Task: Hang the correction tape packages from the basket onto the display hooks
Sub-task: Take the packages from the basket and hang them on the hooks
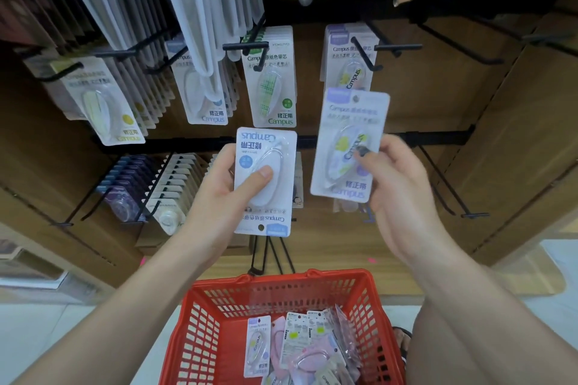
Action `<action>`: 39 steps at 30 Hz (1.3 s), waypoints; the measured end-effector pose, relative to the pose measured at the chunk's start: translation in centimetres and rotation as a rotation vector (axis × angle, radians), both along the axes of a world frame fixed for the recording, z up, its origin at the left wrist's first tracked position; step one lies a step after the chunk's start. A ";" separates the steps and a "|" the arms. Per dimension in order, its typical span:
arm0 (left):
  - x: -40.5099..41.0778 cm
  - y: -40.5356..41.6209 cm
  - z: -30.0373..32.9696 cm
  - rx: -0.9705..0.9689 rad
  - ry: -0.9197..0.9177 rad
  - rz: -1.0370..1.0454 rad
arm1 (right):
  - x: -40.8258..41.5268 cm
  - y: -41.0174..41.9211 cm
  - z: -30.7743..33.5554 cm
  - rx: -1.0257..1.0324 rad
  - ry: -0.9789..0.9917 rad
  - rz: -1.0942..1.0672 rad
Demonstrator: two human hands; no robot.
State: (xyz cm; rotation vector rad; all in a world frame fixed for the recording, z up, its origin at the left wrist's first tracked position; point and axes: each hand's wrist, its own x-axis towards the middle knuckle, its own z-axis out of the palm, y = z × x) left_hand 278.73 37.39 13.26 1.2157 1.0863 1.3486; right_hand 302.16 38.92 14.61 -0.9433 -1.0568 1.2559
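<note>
My left hand (225, 187) grips a white and blue correction tape package (275, 147), held upside down with its hang hole at the bottom. My right hand (397, 184) pinches a purple-topped package with a yellow and purple dispenser (347, 128), upright, just below a hook (364, 53) that carries matching packages (347, 69). The red basket (200, 322) stands on the floor below, with several more packages (300, 347) lying in it.
More hooks hold green (272, 81), blue (203, 94) and yellow (103, 103) tape packages to the left. Bare black hooks (450, 44) stick out at the right. A lower row (150, 187) holds other tape goods. Tall white packets (194, 3) hang from above.
</note>
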 end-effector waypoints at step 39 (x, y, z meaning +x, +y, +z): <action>-7.2 -4.9 6.1 -0.033 0.186 0.329 | 0.4 -0.5 3.3 0.154 -0.110 -0.260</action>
